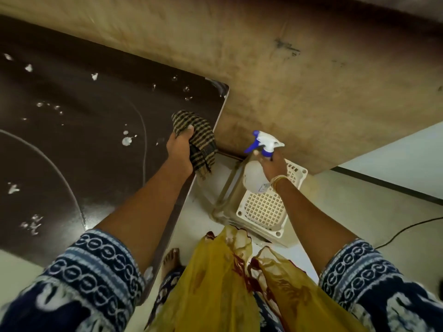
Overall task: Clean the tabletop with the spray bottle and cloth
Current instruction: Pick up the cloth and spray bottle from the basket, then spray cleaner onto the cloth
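My left hand (181, 149) bunches the striped cloth (199, 140) at the bench (72, 140) corner, ready for the foam spots; my right hand (273, 164) grips the spray bottle (255, 173) off the edge, clear of wiping.

The dark worktop (72, 140) runs out of frame at the left edge, its far side smeared by motion blur. The left hand (179, 149) covers the near part of the checked cloth (201, 135), and its fingers are buried in the folds. The right hand (273, 164) masks the neck of the spray bottle (254, 176); the small label low on the bottle is too small to read. Both patterned sleeves are cut by the bottom edge. The white plastic stool (263, 207) is partly hidden behind bottle and wrist
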The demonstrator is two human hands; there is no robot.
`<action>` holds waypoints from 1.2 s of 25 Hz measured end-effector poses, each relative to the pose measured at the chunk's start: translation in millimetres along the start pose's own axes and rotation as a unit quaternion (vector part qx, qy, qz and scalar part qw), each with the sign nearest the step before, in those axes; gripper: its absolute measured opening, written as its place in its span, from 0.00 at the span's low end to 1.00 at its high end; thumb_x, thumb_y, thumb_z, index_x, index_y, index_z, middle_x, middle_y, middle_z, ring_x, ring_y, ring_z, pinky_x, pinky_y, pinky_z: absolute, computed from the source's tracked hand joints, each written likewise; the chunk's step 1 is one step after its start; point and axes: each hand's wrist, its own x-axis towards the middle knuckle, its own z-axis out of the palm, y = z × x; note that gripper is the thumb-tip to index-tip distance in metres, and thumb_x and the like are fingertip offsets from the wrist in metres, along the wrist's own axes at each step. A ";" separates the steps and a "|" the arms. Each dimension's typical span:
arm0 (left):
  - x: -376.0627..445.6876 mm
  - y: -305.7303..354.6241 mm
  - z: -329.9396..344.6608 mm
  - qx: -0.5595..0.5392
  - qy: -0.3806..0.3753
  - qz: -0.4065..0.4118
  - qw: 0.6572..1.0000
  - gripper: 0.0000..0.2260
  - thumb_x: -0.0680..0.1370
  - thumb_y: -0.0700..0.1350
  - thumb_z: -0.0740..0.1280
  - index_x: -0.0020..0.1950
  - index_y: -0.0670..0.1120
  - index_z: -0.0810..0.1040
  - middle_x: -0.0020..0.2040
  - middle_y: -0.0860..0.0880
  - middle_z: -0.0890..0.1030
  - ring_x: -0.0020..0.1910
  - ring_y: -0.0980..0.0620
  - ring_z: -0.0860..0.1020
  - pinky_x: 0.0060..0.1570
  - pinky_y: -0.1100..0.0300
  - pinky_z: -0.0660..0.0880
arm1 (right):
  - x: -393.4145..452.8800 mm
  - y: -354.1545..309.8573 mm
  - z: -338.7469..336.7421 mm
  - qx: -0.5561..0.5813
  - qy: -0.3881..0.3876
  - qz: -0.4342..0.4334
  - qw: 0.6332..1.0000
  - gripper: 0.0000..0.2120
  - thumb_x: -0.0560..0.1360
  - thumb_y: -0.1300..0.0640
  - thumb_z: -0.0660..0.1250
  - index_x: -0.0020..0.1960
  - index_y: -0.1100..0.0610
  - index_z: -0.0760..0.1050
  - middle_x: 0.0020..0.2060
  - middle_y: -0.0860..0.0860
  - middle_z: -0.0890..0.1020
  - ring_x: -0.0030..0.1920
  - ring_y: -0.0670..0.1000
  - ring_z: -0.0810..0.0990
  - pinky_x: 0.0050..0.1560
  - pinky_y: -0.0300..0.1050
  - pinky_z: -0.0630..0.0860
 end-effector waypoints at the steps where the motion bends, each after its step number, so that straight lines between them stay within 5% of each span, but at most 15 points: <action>1: -6.7 9.5 -6.5 -0.006 -0.003 0.002 1.000 0.26 0.73 0.46 0.74 0.70 0.49 0.73 0.62 0.43 0.80 0.57 0.40 0.80 0.57 0.41 0.78 | -6.9 -15.0 2.5 -0.001 -0.028 -0.021 0.999 0.17 0.75 0.46 0.71 0.56 0.58 0.78 0.49 0.58 0.82 0.52 0.57 0.80 0.51 0.48 0.72; 4: -22.5 41.3 -30.3 -0.006 0.005 0.027 1.000 0.23 0.74 0.46 0.73 0.69 0.49 0.75 0.59 0.44 0.81 0.55 0.42 0.81 0.56 0.43 0.79 | -34.9 -73.1 10.5 -0.025 -0.088 -0.077 0.993 0.12 0.75 0.43 0.70 0.46 0.52 0.79 0.40 0.51 0.82 0.43 0.52 0.80 0.45 0.44 0.70; 10: -46.0 96.9 -115.8 -0.021 0.006 0.059 0.998 0.17 0.77 0.44 0.71 0.65 0.48 0.77 0.58 0.44 0.82 0.55 0.42 0.81 0.56 0.43 0.79 | -105.4 -180.8 48.7 -0.008 -0.112 -0.152 0.982 0.12 0.76 0.47 0.69 0.46 0.56 0.76 0.34 0.47 0.80 0.30 0.39 0.77 0.31 0.27 0.69; 15: -53.8 118.7 -199.1 -0.025 -0.012 0.061 0.998 0.14 0.76 0.44 0.71 0.61 0.48 0.78 0.56 0.44 0.83 0.54 0.44 0.82 0.55 0.45 0.79 | -158.2 -223.4 125.9 -0.039 -0.169 -0.145 0.974 0.12 0.76 0.45 0.69 0.41 0.52 0.76 0.33 0.48 0.82 0.30 0.42 0.81 0.36 0.35 0.73; 20: -47.8 113.5 -264.5 -0.031 -0.024 0.023 0.999 0.18 0.75 0.46 0.72 0.65 0.47 0.77 0.56 0.44 0.84 0.54 0.43 0.83 0.54 0.45 0.80 | -194.2 -223.1 196.1 0.031 -0.132 -0.074 0.988 0.12 0.76 0.46 0.69 0.47 0.56 0.78 0.34 0.50 0.84 0.35 0.50 0.83 0.46 0.47 0.79; 25: -31.3 109.6 -300.1 -0.024 -0.004 0.017 1.000 0.19 0.74 0.47 0.72 0.64 0.47 0.78 0.55 0.44 0.84 0.53 0.43 0.83 0.55 0.44 0.79 | -218.8 -225.7 227.3 0.038 -0.176 -0.117 0.977 0.13 0.67 0.52 0.79 0.44 0.58 0.80 0.35 0.51 0.84 0.32 0.48 0.83 0.34 0.38 0.78; 27: -24.8 115.0 -305.5 -0.026 0.003 0.012 1.000 0.19 0.74 0.47 0.72 0.65 0.47 0.78 0.56 0.43 0.83 0.53 0.44 0.83 0.55 0.45 0.80 | -222.6 -230.8 244.2 0.046 -0.201 -0.138 0.969 0.14 0.67 0.52 0.80 0.42 0.60 0.79 0.32 0.52 0.80 0.31 0.49 0.79 0.34 0.43 0.80; 30: -15.2 127.4 -316.0 -0.038 -0.004 0.015 0.999 0.18 0.76 0.47 0.71 0.65 0.47 0.77 0.56 0.44 0.84 0.52 0.44 0.83 0.53 0.46 0.80 | -220.8 -240.2 266.3 0.067 -0.257 -0.044 0.963 0.16 0.70 0.49 0.77 0.46 0.59 0.77 0.31 0.53 0.75 0.30 0.51 0.75 0.36 0.52 0.82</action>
